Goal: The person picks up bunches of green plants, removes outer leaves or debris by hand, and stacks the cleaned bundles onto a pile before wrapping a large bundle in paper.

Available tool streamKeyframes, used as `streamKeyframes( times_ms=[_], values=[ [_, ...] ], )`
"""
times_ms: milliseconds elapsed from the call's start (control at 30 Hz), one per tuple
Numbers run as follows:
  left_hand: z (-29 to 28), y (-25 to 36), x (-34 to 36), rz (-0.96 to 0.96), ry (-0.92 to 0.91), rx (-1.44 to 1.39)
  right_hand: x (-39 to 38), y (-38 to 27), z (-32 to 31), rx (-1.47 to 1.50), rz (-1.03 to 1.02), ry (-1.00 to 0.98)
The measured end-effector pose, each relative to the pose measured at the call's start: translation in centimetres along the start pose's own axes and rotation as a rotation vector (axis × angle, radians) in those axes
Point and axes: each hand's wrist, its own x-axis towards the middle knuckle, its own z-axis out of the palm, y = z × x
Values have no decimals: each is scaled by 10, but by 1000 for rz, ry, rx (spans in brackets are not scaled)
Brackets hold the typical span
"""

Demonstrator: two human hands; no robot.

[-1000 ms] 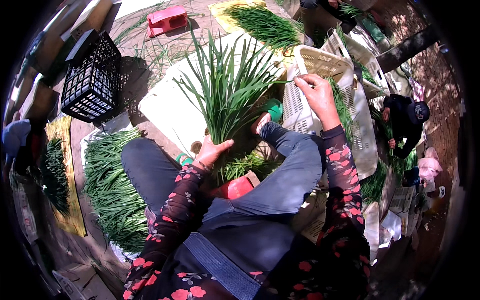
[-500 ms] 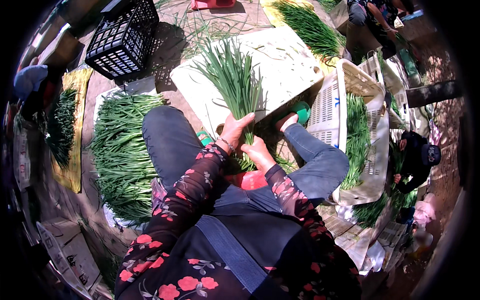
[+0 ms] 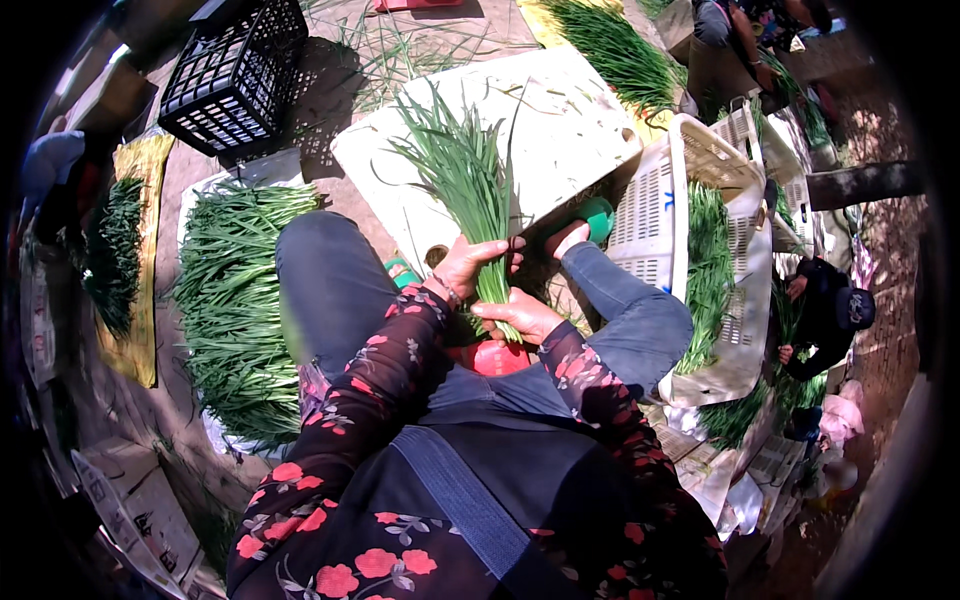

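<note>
Between my knees I hold a bunch of green chives (image 3: 462,170), its leaf tips fanning away from me over a white board (image 3: 570,130). My left hand (image 3: 468,268) is wrapped round the middle of the bunch, thumb across the stalks. Lower down, my right hand (image 3: 527,316) closes on the pale cut ends. Under the stalk ends, a red object (image 3: 492,357) shows in my lap; its kind is partly hidden. To my left lies a large pile of chives (image 3: 245,300) on a white sheet.
A black plastic crate (image 3: 235,80) stands at the far left. On my right is a white perforated basket (image 3: 640,200) with chives in it. More chives (image 3: 610,55) lie on yellow sacking beyond the board. Other people (image 3: 835,310) work at the right.
The bunch has come slightly lower, its stalk ends now showing below my right hand. My left hand has shifted a little down along with it.
</note>
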Motion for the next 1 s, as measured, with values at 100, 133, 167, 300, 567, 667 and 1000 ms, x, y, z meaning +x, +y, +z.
streamKeyframes(
  times_ms=[100,133,167,300,567,667,1000],
  values=[
    [-3,-5,7,92,116,99,9,6,-2,-109,-170,46],
    [-6,-8,10,128,151,148,10,4,-1,-46,-192,54],
    [-9,-10,13,156,215,168,11,0,0,16,-214,61],
    [-8,-8,12,62,394,165,25,6,-5,-23,-146,135],
    [-6,2,-1,-109,10,-67,6,-6,-8,-168,-81,8],
    [-2,4,4,67,-77,65,0,-15,-12,-193,-202,9],
    [22,4,-4,167,-125,309,1,-95,-13,-207,-526,222]
  ],
)
